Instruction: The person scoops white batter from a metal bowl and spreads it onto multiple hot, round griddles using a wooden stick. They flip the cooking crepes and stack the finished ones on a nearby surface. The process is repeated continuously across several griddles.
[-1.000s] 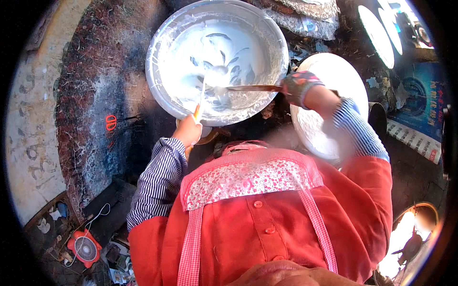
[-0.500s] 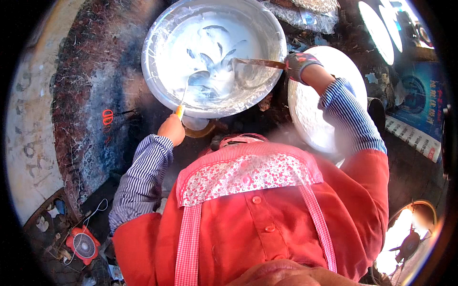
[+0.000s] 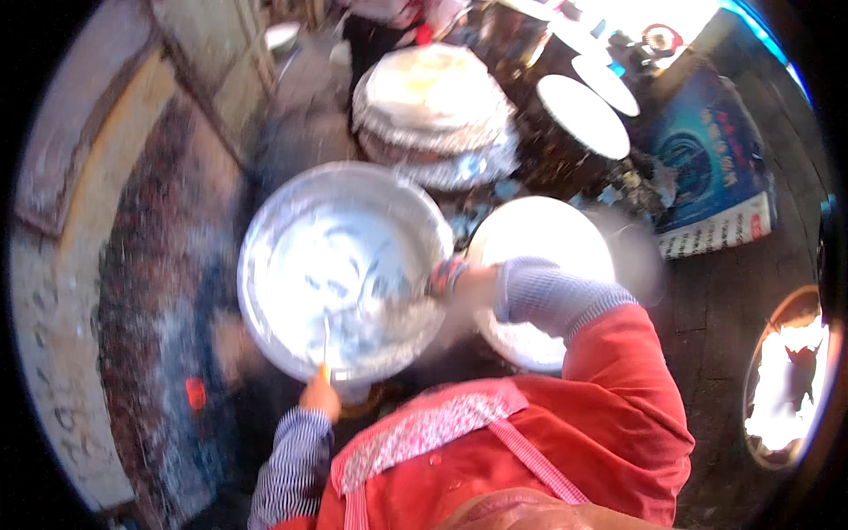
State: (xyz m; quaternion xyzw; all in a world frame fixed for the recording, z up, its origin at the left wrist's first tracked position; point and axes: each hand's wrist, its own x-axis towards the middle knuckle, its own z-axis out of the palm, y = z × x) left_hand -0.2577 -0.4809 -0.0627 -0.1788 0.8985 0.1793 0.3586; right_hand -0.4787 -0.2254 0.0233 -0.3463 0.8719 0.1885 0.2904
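Observation:
A large metal basin (image 3: 254, 278) holds a glossy white paste, streaked with dark marks. My left hand (image 3: 320, 397) is closed around the yellow-handled utensil (image 3: 325, 371), whose thin metal end dips into the paste. My right hand (image 3: 450, 278), in a patterned glove, is closed at the basin's right side; the long flat tool it holds (image 3: 405, 307) is smeared by motion over the paste. Just right of the basin, partly behind my right sleeve, sits a wide round white container (image 3: 539, 225).
A stack of ragged round sheets (image 3: 428, 88) lies beyond the basin, with a person (image 3: 389, 18) behind it. White discs (image 3: 583, 115) and a blue printed sheet (image 3: 707, 150) are at upper right. Orange scissors (image 3: 196, 393) lie left. A bright round opening (image 3: 786, 380) is at right.
The view has swung upward, showing more beyond the basin, which sits lower in the picture. My right hand has come in from the white container to the basin's rim, blurred by movement.

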